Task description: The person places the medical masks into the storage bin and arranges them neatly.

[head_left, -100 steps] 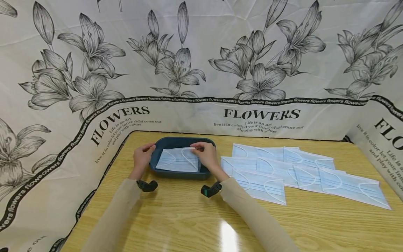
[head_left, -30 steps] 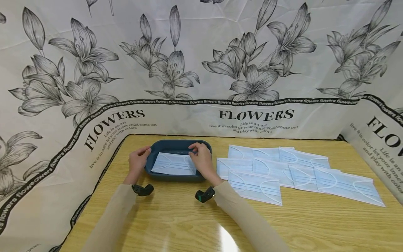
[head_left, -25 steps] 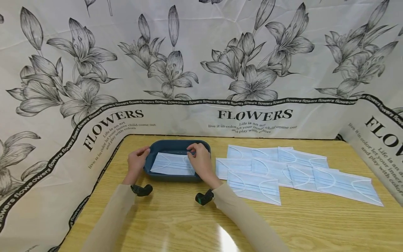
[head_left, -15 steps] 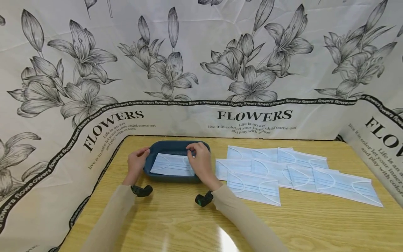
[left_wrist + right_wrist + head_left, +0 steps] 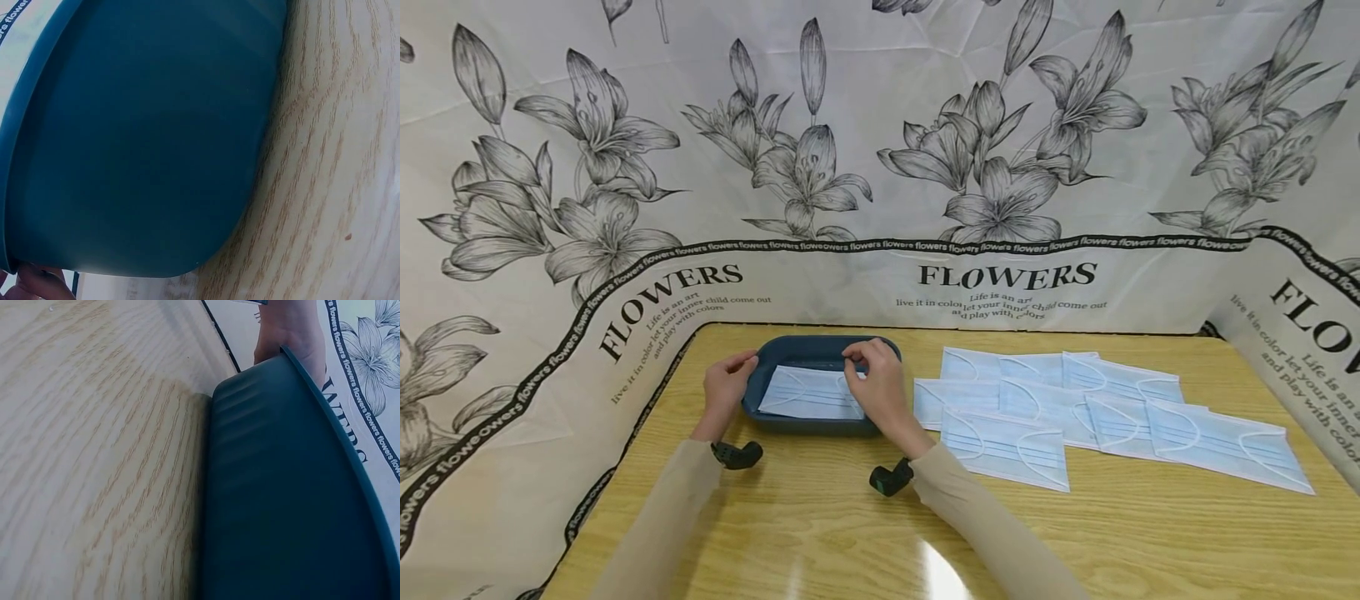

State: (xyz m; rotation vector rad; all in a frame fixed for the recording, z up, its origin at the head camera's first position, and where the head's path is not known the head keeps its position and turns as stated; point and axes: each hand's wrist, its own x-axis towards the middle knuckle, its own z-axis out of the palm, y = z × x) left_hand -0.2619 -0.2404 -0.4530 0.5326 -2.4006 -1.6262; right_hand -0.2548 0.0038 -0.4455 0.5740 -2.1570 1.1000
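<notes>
The step in hand looks like settling the mask (image 5: 808,394) in the blue tray (image 5: 820,426): it lies between the 2 grips. The left grip (image 5: 724,392) pinches the tray's rim; the right grip (image 5: 882,388) is narrow, fingers bent over the mask's near end, though I cannot tell whether it holds anything. The next move probably calls for reaching right of that grip, to the overlapping masks (image 5: 1003,447) on the worktop (image 5: 820,525).

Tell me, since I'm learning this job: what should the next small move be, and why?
Perhaps move the right hand toward the masks beside the tray: a mask already lies inside it, that hand appears empty, and the left hand grips the tray.
</notes>
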